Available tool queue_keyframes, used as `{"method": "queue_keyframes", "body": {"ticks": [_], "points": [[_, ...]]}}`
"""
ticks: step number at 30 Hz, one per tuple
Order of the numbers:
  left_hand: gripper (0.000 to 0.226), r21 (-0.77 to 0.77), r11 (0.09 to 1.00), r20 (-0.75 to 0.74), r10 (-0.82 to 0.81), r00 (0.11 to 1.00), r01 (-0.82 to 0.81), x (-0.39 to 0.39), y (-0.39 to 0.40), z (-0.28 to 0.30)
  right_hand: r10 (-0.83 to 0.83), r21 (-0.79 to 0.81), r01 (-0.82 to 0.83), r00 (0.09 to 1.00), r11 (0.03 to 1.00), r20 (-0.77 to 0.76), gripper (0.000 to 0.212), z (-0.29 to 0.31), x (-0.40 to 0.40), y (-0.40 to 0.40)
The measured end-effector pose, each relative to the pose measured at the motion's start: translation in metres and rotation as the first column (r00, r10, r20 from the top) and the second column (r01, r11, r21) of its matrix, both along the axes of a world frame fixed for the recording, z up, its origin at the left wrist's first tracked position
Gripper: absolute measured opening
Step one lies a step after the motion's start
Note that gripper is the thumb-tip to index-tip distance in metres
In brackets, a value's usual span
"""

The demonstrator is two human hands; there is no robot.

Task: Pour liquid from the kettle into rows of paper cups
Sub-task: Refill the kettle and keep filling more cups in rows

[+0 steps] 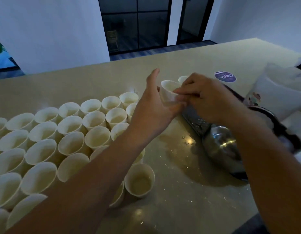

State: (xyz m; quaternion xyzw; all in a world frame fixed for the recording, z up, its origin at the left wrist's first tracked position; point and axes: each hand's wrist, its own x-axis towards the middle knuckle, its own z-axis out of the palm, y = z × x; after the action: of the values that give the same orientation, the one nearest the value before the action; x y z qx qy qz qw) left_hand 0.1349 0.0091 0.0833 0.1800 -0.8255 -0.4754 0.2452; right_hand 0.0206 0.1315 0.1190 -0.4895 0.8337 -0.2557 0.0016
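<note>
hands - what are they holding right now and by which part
Both hold one paper cup above the counter: the left hand cups its side and base, the right hand pinches its rim.

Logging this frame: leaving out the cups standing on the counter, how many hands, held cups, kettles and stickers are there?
Hands: 2, left hand and right hand
Held paper cup: 1
Kettle: 1
Purple round sticker: 1
Total: 5

Desk [188, 196] carrying rows of paper cups

Paper cups [50, 144] are standing packed together across its left side, a shiny metal kettle [219, 146] is sitting at the right, with a round purple sticker [225, 76] and a white bag [280, 95] lying beyond.
</note>
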Motion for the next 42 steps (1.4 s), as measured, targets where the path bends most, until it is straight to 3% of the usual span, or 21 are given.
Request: {"method": "queue_keyframes", "body": {"ticks": [7, 12, 18, 22, 24, 29, 34, 37, 42], "points": [[0.096, -0.131, 0.988, 0.228, -0.052, 0.972, 0.083, 0.005, 0.016, -0.037, 0.004, 0.141, -0.025, 0.989, 0.99, 0.146, 0.028, -0.044, 0.019, 0.04], [0.088, -0.22, 0.958, 0.463, -0.063, 0.884, 0.183, -0.005, 0.016, -0.053, -0.301, -0.041, 0.305, 0.95, 0.951, 0.088, 0.03, -0.056, -0.006, 0.08], [0.081, -0.298, 0.924, 0.528, -0.05, 0.848, 0.239, -0.017, 0.025, -0.057, -0.555, -0.233, 0.551, 0.83, 0.802, 0.051, 0.025, -0.065, -0.023, 0.107], [0.079, -0.363, 0.889, 0.562, -0.032, 0.827, 0.281, -0.021, 0.029, -0.059, -0.735, -0.08, 0.745, 0.667, 0.663, 0.121, 0.044, -0.068, -0.035, 0.118], [0.077, -0.357, 0.885, 0.591, -0.034, 0.806, 0.299, -0.021, 0.029, -0.06, -0.746, -0.073, 0.761, 0.647, 0.645, 0.158, 0.046, -0.075, -0.043, 0.123], [0.087, -0.32, 0.879, 0.666, -0.057, 0.744, 0.353, -0.018, 0.03, -0.06, -0.673, -0.361, 0.717, 0.692, 0.596, 0.263, 0.033, -0.093, -0.043, 0.125], [0.107, -0.352, 0.823, 0.734, -0.053, 0.677, 0.446, -0.018, 0.028, -0.051, -0.602, -0.397, 0.674, 0.737, 0.623, 0.307, 0.03, -0.098, -0.048, 0.127], [0.1, -0.359, 0.843, 0.67, -0.066, 0.74, 0.4, -0.021, 0.027, -0.036, -0.568, -0.425, 0.644, 0.764, 0.637, 0.307, 0.029, -0.095, -0.046, 0.128], [0.058, -0.376, 0.9, 0.398, -0.058, 0.916, 0.22, -0.03, 0.025, -0.013, -0.466, -0.437, 0.552, 0.834, 0.71, 0.296, 0.021, -0.075, -0.033, 0.123]]}}
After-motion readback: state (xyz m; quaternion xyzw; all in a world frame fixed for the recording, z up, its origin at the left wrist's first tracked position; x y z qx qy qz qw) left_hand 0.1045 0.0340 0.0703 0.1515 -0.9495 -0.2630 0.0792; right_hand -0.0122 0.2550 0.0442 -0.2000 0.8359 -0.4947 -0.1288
